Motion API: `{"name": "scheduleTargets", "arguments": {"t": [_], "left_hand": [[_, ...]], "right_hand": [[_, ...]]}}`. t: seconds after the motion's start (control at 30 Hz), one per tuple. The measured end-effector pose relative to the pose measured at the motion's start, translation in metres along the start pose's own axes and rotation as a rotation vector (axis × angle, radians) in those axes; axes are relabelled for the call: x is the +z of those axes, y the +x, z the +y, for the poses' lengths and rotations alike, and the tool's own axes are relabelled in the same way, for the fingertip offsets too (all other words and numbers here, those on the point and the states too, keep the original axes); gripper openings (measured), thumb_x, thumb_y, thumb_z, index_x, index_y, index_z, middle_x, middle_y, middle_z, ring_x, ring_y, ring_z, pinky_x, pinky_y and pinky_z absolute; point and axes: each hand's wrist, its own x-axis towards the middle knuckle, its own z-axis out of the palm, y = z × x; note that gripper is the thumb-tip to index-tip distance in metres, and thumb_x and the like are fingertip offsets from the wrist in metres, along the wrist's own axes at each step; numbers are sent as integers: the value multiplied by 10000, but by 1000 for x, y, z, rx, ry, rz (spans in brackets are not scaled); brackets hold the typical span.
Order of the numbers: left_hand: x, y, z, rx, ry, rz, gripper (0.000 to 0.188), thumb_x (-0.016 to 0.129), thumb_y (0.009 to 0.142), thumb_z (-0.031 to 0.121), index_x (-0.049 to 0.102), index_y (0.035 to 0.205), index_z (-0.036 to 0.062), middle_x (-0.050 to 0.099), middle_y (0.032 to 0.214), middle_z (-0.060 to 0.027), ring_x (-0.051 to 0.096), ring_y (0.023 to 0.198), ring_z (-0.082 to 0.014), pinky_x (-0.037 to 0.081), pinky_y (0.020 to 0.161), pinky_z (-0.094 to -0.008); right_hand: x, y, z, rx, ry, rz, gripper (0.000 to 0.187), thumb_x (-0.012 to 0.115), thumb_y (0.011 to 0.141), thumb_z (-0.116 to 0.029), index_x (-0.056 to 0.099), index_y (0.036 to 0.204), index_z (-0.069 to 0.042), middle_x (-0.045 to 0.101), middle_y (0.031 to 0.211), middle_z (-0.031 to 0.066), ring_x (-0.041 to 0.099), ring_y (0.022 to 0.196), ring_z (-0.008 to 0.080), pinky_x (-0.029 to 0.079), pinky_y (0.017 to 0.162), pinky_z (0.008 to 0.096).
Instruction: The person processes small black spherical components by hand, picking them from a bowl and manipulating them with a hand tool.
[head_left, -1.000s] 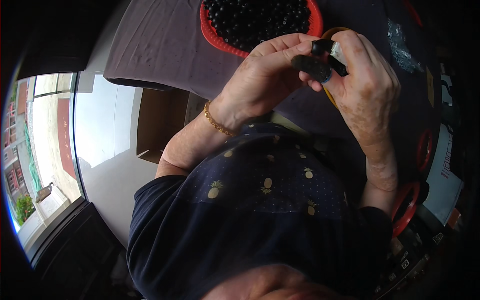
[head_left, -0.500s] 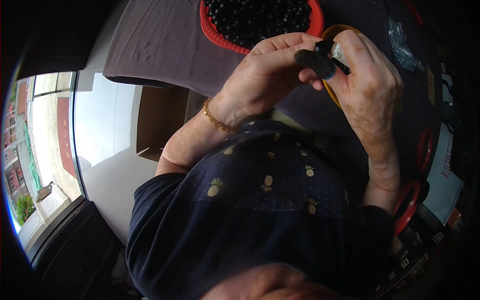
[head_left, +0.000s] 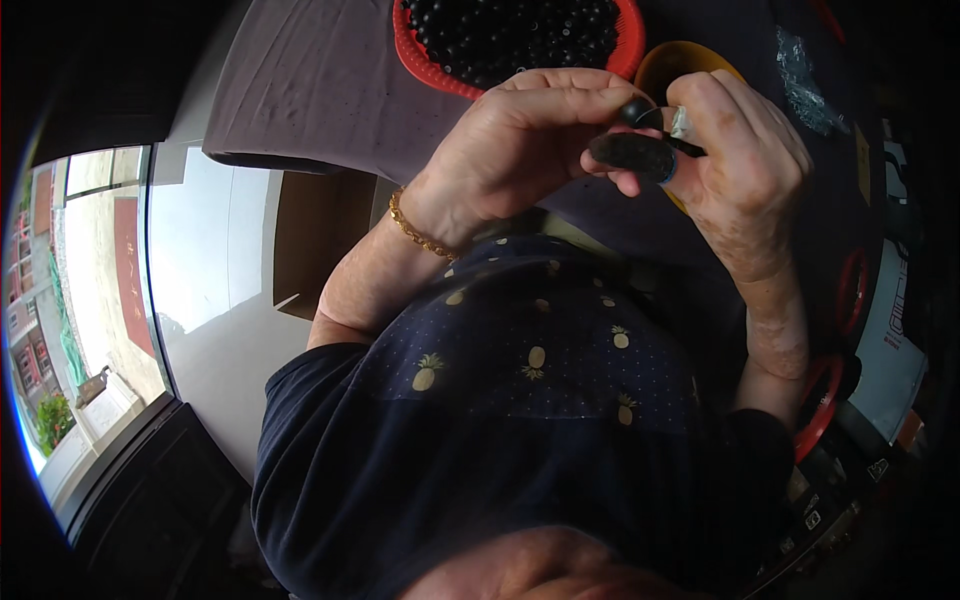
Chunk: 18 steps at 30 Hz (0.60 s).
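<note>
Thumb and fingertips of my left hand (head_left: 530, 135) pinch a small round black ball (head_left: 632, 112). Close by on the right, my right hand (head_left: 740, 150) has its fingers curled round a thin dark tool (head_left: 684, 147), mostly hidden in the grip. A dark oblong piece (head_left: 632, 154) with a bluish edge extends from the right thumb, below the ball; it looks like a thumb cover. White wrapping (head_left: 681, 123) shows at the right index finger. Beyond the hands, a red basket (head_left: 425, 68) holds many similar black balls. A yellow bowl (head_left: 690, 50) stands partly behind my right hand.
A dark purplish cloth (head_left: 320, 90) covers the table. Crumpled clear plastic (head_left: 803, 85) lies at the far right. Under the table's left edge stands an open cardboard box (head_left: 320, 235). Red rings (head_left: 822, 410) and a white box (head_left: 887, 370) are at the right.
The dark oblong piece has swung lower and away from the ball, which now shows more plainly in my left fingers. Both hands have shifted slightly, uncovering more of the yellow bowl.
</note>
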Motion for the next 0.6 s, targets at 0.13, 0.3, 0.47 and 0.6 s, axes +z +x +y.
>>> {"name": "scheduleTargets", "arguments": {"t": [0.13, 0.3, 0.47, 0.6], "left_hand": [[3, 3, -3, 52, -9, -29, 246, 506, 889, 132, 581, 1005, -71, 606, 833, -92, 508, 605, -132, 530, 688, -330], [2, 3, -3, 66, -5, -15, 254, 495, 892, 139, 580, 1004, -73, 598, 839, -91, 500, 621, -128, 523, 706, -340], [3, 1, 0, 39, -49, -1, 252, 491, 892, 139, 580, 1001, -71, 594, 841, -90, 488, 613, -129, 522, 710, -344], [-3, 1, -2, 41, -13, -6, 250, 501, 886, 141, 578, 1039, -41, 608, 918, -117, 544, 691, -178, 509, 729, -386]], "right_hand": [[-8, 2, 0, 17, 2, -12, 377, 756, 666, -329, 550, 798, -42, 534, 643, 38, 570, 563, 182, 455, 500, 284], [-4, 3, -4, 64, -13, -15, 340, 753, 678, -290, 550, 804, -49, 537, 653, 38, 575, 576, 190, 464, 511, 289], [-1, 5, -7, 91, 5, -31, 301, 749, 674, -242, 544, 799, -60, 529, 658, 32, 578, 593, 199, 461, 525, 303], [-4, 5, -8, 77, -19, -67, 302, 747, 679, -248, 540, 791, -59, 521, 652, 31, 575, 584, 197, 460, 519, 306]]}}
